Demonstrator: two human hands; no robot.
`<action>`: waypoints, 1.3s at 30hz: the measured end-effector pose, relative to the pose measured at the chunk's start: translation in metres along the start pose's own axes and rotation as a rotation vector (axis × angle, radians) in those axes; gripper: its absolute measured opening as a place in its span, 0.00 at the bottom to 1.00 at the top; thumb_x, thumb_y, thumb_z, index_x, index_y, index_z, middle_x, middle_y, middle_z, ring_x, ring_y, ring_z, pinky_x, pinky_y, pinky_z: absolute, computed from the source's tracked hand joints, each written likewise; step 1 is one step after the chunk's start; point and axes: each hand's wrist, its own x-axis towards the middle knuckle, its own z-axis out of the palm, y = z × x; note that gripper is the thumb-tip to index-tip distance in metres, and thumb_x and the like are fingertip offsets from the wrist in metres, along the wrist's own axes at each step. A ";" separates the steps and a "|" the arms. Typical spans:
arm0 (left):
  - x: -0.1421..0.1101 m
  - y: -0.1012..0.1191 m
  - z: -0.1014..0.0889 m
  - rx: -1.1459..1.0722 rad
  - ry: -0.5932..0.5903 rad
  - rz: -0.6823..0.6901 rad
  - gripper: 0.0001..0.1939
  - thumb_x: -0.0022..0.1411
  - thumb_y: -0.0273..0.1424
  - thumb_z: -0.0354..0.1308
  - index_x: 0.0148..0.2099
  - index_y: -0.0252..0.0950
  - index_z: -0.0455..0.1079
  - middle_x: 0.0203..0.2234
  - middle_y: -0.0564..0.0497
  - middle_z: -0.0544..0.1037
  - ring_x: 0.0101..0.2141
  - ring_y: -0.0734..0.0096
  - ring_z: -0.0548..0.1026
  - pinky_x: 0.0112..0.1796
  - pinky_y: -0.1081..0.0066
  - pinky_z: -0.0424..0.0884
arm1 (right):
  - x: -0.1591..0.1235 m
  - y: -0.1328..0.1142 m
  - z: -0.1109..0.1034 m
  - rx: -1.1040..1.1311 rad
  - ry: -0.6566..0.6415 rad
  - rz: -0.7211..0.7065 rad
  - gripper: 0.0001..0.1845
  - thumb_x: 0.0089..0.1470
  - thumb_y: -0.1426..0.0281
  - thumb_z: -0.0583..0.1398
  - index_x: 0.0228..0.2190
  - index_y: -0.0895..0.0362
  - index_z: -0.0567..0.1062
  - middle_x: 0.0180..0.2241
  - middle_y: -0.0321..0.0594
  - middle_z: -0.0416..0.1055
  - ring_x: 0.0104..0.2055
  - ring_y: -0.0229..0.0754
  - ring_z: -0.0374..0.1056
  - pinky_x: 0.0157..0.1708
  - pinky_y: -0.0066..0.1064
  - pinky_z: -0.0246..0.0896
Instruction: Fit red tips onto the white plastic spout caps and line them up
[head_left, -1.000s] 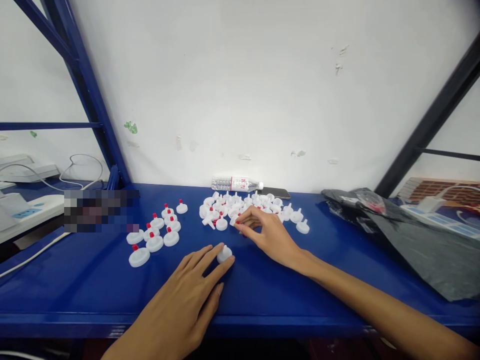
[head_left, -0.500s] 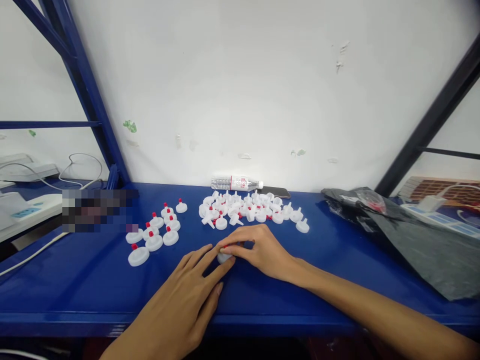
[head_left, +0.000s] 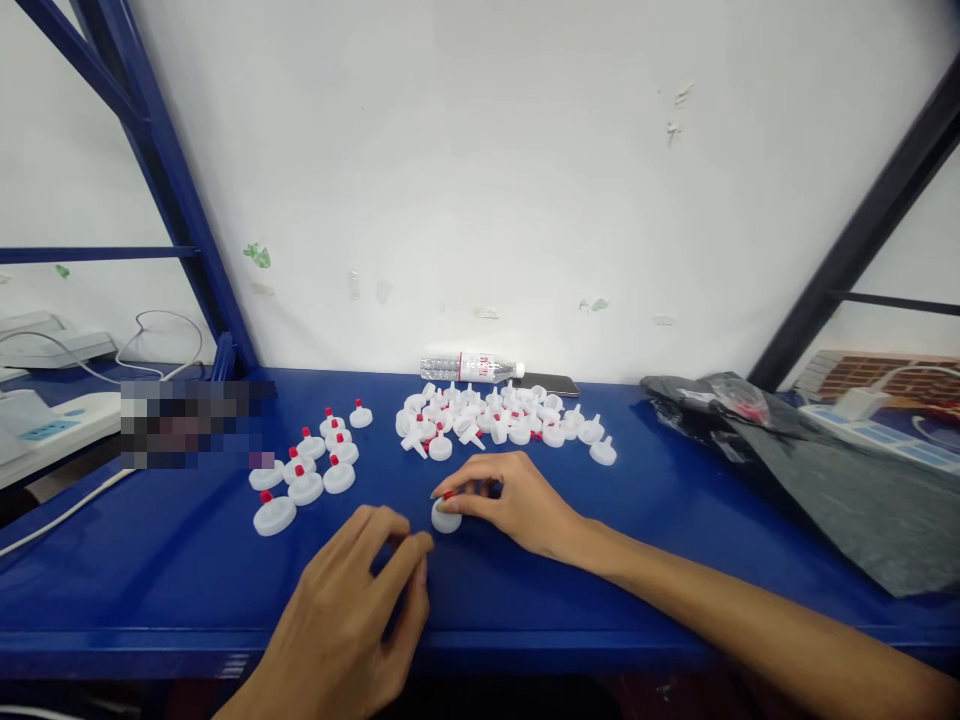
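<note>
Near the front middle of the table, my right hand (head_left: 510,500) pinches the small red tip of a white nozzle cap (head_left: 447,518) between thumb and fingertips. The cap's round base is down on or close to the table. To its left is my left hand (head_left: 360,590), with loosely bent fingers, nothing visible in them and a gap to the cap. Several white caps with red tips (head_left: 305,488) stand upright in loose rows at the left. Behind my hands lies a heap of white nozzle caps (head_left: 487,410), mostly without red tips, with some red bits among them.
A clear plastic bottle (head_left: 471,368) lies on its side against the wall behind the heap, a dark phone (head_left: 551,384) beside it. Black plastic bags (head_left: 817,480) cover the right side. Power strips (head_left: 75,418) and cables lie at the far left, and blue frame posts (head_left: 199,220) rise there.
My left hand has let go of the cap and drawn back to the left and toward me, its fingers curling. My right hand stays on the red tip.
</note>
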 end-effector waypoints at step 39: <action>0.004 -0.009 0.015 0.073 -0.102 -0.161 0.30 0.75 0.32 0.47 0.74 0.46 0.46 0.70 0.41 0.55 0.56 0.58 0.76 0.46 0.63 0.80 | -0.001 -0.005 -0.029 -1.022 -0.086 -0.476 0.19 0.74 0.63 0.47 0.44 0.57 0.75 0.39 0.43 0.73 0.31 0.37 0.68 0.21 0.31 0.48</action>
